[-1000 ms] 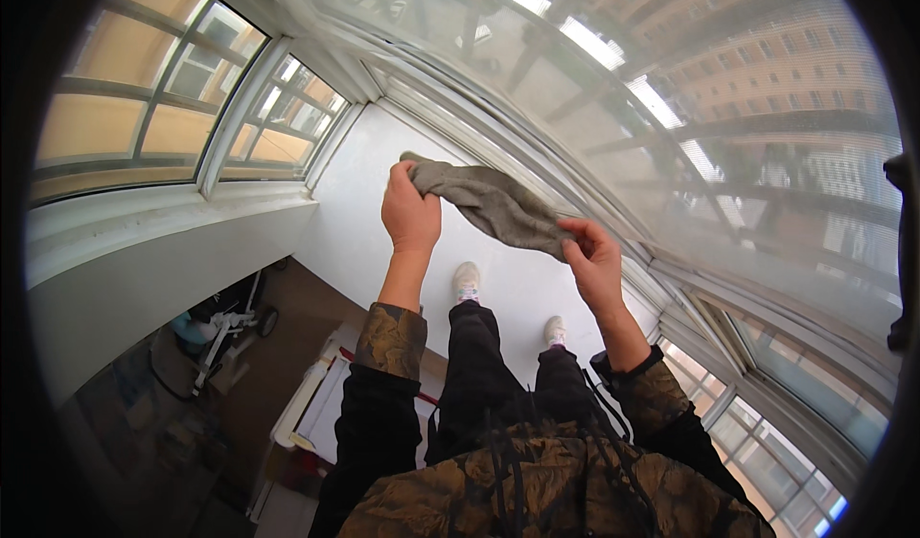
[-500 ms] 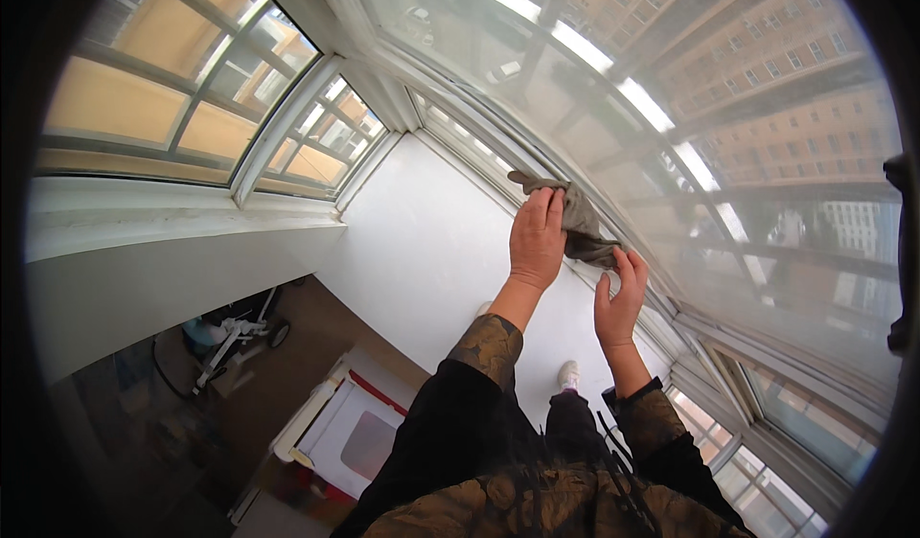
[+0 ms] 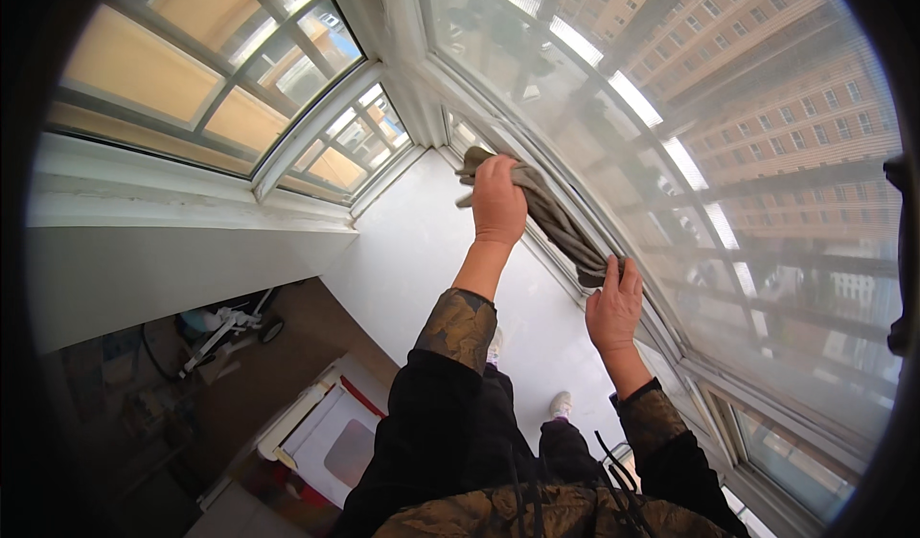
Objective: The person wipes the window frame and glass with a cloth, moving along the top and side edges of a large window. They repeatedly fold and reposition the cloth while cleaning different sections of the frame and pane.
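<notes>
A grey-brown cloth [image 3: 553, 214] is stretched lengthwise along the white window frame [image 3: 537, 134], just below the large glass pane [image 3: 671, 136]. My left hand [image 3: 499, 199] is closed around its far-left end, and a loose bit of cloth pokes out beyond the fingers. At the nearer right end, my right hand [image 3: 616, 304] has its fingertips closed on the cloth's edge. Between the two hands the cloth is drawn out into long folds. Part of the frame lies hidden beneath it.
Under my feet is a white ledge [image 3: 422, 241], with my pale shoes [image 3: 561, 404] on it. Lower down on the left stand a wheeled white-framed item [image 3: 225, 332] and a white, red-edged box-like thing [image 3: 335, 442]. Barred side windows [image 3: 240, 107] rise at the left.
My left hand has moved left and away from the right hand, drawing the bunched cloth out long. My right hand has shifted slightly down and closed on the cloth's end. The view has turned a little.
</notes>
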### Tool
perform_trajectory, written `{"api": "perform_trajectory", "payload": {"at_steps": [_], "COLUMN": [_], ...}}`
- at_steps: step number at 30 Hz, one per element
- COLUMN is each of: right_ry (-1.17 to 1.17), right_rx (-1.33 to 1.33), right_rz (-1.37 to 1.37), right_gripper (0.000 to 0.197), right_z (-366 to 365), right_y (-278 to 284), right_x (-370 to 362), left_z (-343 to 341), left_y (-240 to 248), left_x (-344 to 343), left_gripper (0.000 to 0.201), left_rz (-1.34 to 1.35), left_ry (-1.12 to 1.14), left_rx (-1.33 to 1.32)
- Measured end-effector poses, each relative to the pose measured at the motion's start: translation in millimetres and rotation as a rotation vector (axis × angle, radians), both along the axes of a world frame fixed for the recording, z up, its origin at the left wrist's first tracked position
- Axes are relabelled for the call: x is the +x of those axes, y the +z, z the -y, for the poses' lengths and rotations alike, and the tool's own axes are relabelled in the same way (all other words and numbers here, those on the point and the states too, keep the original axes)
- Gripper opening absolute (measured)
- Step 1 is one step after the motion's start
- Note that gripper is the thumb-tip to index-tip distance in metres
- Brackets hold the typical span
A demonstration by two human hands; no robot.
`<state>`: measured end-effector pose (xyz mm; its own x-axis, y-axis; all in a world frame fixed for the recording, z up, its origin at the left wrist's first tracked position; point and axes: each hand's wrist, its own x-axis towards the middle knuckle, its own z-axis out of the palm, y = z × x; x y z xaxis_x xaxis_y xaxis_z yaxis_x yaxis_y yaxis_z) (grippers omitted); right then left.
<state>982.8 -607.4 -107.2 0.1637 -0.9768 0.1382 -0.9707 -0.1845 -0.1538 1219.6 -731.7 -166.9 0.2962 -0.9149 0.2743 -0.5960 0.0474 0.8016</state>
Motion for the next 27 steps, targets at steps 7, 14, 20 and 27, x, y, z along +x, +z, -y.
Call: {"api": "perform_trajectory", "payload": {"at_steps": [7,14,20,27], "right_ry": [0.004,-0.01,0.262,0.375], "right_rx": [0.081,0.249,0.14,0.21], "right_rz": [-0.05,0.087,0.471,0.47], "right_gripper": [0.063,0.058,0.048,0.049], "right_z": [4.9,14.2,21.3,72.4], "right_y": [8.6,36.4,76.9,98.2], "right_x": [-4.2,-6.9,37.4,122.5], "left_z": [-40.3,-64.8,-64.1,4.5], "left_y": [1.8,35.6,68.2,87.4], "left_x": [49.8,58.1,88.5,180.8], "left_gripper": [0.039,0.033,0.032,0.043], "left_rz": [-0.96,-0.792,-0.198,0.032], "left_ry": [0.03,0.173,0.393,0.365], "left_rx": [0.247,0.358,0.406,0.249]}}
